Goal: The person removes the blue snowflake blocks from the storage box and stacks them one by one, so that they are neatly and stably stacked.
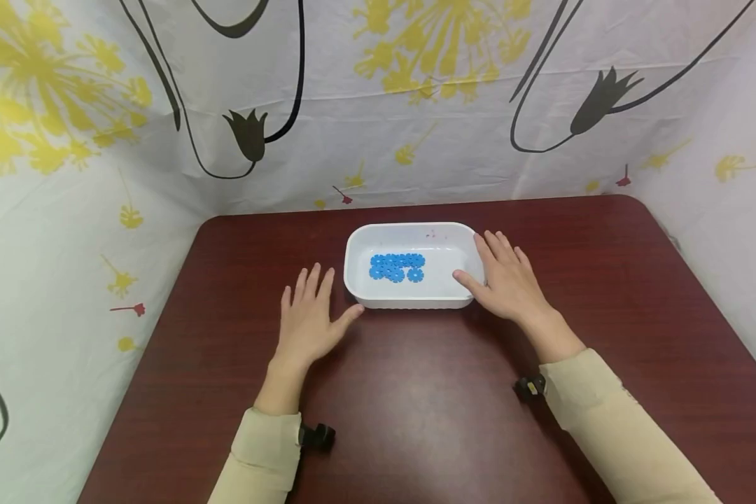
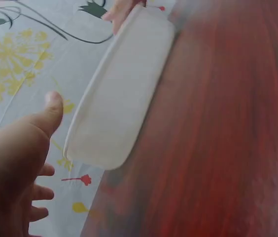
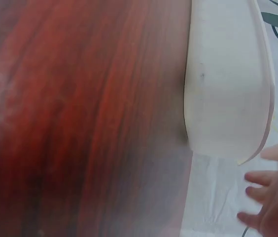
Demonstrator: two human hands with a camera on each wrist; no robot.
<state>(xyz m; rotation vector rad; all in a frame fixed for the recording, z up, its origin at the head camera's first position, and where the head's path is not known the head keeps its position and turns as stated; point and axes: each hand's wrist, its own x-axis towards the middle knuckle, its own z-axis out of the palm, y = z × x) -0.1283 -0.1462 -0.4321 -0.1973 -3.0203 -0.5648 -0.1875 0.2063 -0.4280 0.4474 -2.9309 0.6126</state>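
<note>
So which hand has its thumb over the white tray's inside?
The right hand, at the right end of the white tray; the left hand is outside it, on the left.

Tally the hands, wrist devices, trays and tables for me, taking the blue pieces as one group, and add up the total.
Hands: 2 (left hand, right hand)
Wrist devices: 2 (left wrist device, right wrist device)
White tray: 1
Group of blue pieces: 1
Table: 1
Total: 7
</note>
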